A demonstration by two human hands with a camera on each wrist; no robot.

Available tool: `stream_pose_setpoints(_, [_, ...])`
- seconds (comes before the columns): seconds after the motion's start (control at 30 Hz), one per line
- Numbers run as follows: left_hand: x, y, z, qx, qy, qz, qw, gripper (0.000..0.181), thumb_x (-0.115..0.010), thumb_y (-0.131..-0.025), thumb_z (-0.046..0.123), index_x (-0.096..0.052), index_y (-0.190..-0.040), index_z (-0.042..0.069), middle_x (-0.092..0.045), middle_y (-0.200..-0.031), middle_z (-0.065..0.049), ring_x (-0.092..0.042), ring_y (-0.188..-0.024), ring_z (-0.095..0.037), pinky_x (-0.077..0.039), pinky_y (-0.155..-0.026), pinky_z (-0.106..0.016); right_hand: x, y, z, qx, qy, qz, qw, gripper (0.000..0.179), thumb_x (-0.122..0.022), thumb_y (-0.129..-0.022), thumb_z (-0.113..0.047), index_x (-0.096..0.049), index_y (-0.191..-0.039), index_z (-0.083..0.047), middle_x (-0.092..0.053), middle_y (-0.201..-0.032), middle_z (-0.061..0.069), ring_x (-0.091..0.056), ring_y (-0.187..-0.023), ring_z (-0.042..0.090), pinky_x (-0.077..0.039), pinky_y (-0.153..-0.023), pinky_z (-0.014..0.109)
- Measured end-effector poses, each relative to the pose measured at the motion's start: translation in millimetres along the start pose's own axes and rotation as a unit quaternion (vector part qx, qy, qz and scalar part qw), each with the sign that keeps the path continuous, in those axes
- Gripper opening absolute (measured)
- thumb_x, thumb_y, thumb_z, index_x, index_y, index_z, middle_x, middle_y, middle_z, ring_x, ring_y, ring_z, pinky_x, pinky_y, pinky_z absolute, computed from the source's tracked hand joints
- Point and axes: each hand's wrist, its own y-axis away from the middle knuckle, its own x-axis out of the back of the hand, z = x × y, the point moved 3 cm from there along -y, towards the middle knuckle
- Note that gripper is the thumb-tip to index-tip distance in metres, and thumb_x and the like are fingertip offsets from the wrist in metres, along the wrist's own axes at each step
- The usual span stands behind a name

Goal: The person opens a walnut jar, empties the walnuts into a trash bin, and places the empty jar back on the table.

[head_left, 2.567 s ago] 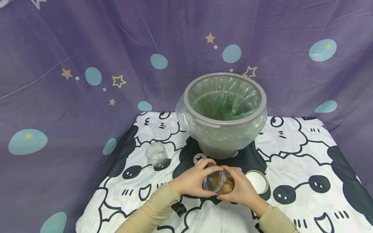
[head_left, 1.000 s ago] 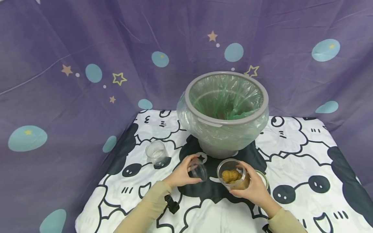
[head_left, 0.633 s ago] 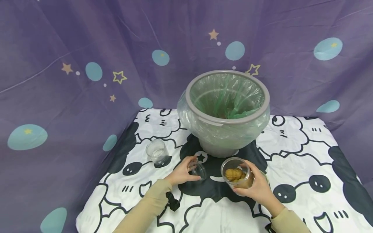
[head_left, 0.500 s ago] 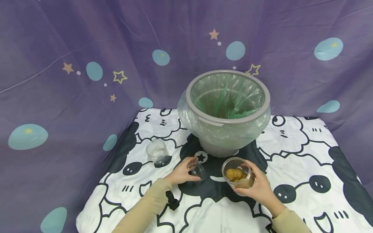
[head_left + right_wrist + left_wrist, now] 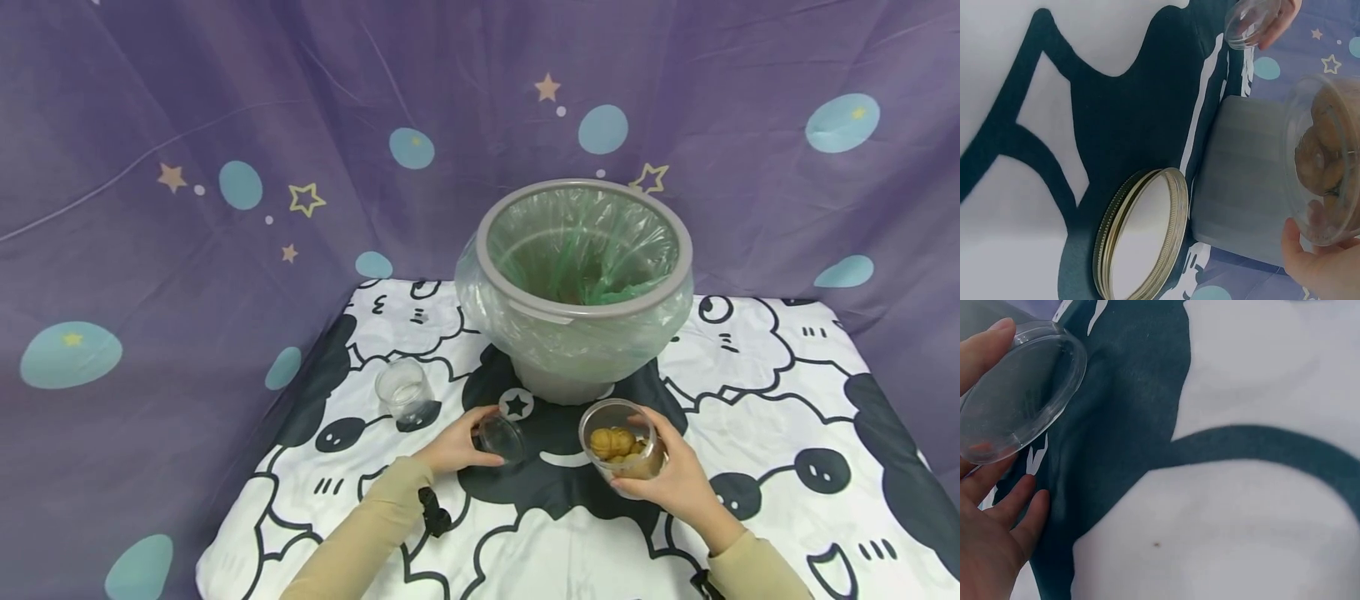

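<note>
My left hand [image 5: 456,444] pinches a clear plastic lid [image 5: 501,438] by its edge, low over the dark patch of the cloth. In the left wrist view the thumb lies on the rim of the tilted lid [image 5: 1022,394], with other fingers spread below. My right hand [image 5: 678,479] grips a clear plastic jar [image 5: 600,475] by its side. The jar is uncovered and tipped a little to the left. Several brown, rounded pieces resembling walnuts [image 5: 615,443] lie inside. In the right wrist view, jar lids [image 5: 1141,240] with gold rims and a white inside lie stacked below the right hand.
A grey bin [image 5: 585,312] lined with a green bag stands behind both hands. At the left on the patterned cloth [image 5: 555,554] is another clear jar [image 5: 405,393], without a lid. A purple curtain [image 5: 450,67] hangs at the back.
The clear lid has come off the jar, and the hands have moved apart. My right hand has carried the jar to the right, now covering the gold-rimmed lids in the head view.
</note>
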Motion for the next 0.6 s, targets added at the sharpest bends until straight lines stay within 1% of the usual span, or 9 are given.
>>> stream_pose_setpoints(0.13, [2.4,-0.9,-0.9,-0.005,-0.028,-0.003,0.9996,0.089,-0.082,-0.073,0.021,-0.032,-0.144,0.001,-0.044,-0.139,-0.014,-0.047,-0.125,-0.03,-0.042,-0.101,-0.043,-1.1,0.0,0.5,0.003,-0.004,-0.002,1.0,0.096,-0.092,-0.052,-0.012,-0.044,-0.136,-0.007,-0.058,-0.119,0.012,-0.051,-0.106,0.006,-0.034,-0.087,0.006])
stream_pose_setpoints(0.27, [4.5,-1.9,-2.1,-0.014,-0.032,-0.011,0.9993,0.091,-0.083,-0.071,0.02,-0.031,-0.145,0.003,-0.046,-0.138,-0.012,-0.046,-0.126,-0.027,-0.04,-0.103,-0.044,-1.3,0.5,1.5,-0.001,-0.004,-0.004,1.0,0.096,-0.092,-0.053,-0.012,-0.044,-0.136,-0.008,-0.057,-0.12,0.014,-0.051,-0.106,0.008,-0.035,-0.087,0.007])
stream_pose_setpoints(0.37, [5.5,-2.9,-3.4,-0.034,-0.034,-0.019,0.9987,0.092,-0.083,-0.07,0.018,-0.031,-0.145,0.002,-0.048,-0.136,-0.013,-0.047,-0.125,-0.027,-0.039,-0.105,-0.045,-0.7,0.5,1.8,-0.006,-0.001,-0.006,1.0,0.096,-0.092,-0.053,-0.012,-0.044,-0.137,-0.008,-0.057,-0.12,0.013,-0.051,-0.106,0.009,-0.035,-0.087,0.008])
stream_pose_setpoints(0.5, [5.9,-4.3,-6.3,-0.062,-0.056,-0.029,0.996,0.093,-0.085,-0.068,0.016,-0.032,-0.144,0.0,-0.052,-0.133,-0.013,-0.05,-0.122,-0.027,-0.038,-0.105,-0.044,0.1,0.5,1.5,-0.013,0.002,-0.008,0.9999,0.096,-0.092,-0.054,-0.013,-0.043,-0.137,-0.008,-0.057,-0.121,0.012,-0.051,-0.106,0.009,-0.035,-0.088,0.009])
stream_pose_setpoints(0.6, [6.7,-4.2,-6.8,-0.081,-0.082,-0.035,0.9928,0.094,-0.086,-0.067,0.016,-0.033,-0.143,-0.002,-0.053,-0.131,-0.014,-0.051,-0.121,-0.027,-0.037,-0.106,-0.043,-0.3,0.4,0.9,-0.014,0.005,-0.008,0.9998,0.096,-0.092,-0.054,-0.013,-0.043,-0.137,-0.008,-0.057,-0.121,0.013,-0.051,-0.106,0.008,-0.036,-0.088,0.009])
